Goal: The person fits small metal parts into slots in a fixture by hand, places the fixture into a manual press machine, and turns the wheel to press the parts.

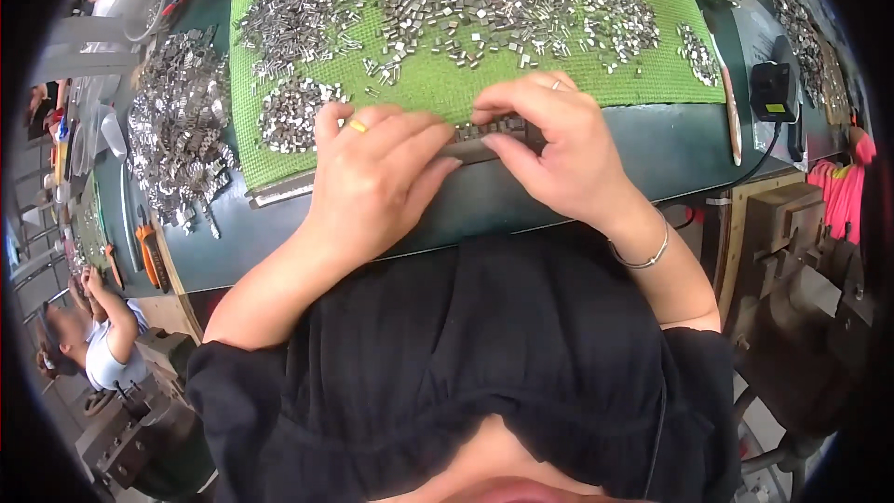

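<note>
A dark metal rail [480,151] runs along the front edge of the green textured mat [424,91]. My left hand [372,168], with a yellow band on one finger, rests over this rail. Its fingers are bent and pressed together, and what lies under their tips is hidden. A short row of small metal links [503,125] sits along the rail between my hands. My right hand [573,144] closes thumb and forefinger around that row. Heaps of loose flat links [298,112] and U-shaped metal pieces [303,9] cover much of the mat beyond.
Linked metal bands [182,121] are piled left of the mat. Orange-handled pliers [149,247] lie near the left table edge. A black power adapter [775,91] with a cable stands at right. Another person [102,345] works at far left.
</note>
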The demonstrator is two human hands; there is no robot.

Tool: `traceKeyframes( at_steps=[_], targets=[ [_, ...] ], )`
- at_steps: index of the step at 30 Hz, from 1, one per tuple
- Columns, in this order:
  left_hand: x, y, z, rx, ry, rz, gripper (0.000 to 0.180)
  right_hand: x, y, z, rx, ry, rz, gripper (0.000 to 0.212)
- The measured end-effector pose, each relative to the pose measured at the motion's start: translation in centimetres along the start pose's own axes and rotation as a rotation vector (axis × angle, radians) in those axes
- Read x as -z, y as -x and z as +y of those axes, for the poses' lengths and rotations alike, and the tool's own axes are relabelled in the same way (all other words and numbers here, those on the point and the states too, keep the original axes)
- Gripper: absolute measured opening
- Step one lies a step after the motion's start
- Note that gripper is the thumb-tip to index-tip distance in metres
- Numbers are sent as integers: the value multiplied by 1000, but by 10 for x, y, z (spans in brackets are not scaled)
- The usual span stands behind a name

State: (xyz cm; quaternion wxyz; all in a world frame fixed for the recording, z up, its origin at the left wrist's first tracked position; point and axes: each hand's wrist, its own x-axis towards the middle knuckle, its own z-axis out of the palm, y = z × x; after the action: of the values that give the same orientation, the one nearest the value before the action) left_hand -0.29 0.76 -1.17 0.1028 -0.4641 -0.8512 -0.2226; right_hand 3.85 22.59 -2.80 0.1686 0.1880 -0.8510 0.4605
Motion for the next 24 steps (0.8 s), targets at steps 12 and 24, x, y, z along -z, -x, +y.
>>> traceKeyframes(
  at_steps=[12, 24],
  targets=[
    [9, -28, -20, 96, -203, -13, 48, 14, 6, 3, 123, 164, -172, 21],
    [-33, -117, -63, 256, -273, -173, 50, 28, 12, 1, 143, 354, 8, 35]
  ],
)
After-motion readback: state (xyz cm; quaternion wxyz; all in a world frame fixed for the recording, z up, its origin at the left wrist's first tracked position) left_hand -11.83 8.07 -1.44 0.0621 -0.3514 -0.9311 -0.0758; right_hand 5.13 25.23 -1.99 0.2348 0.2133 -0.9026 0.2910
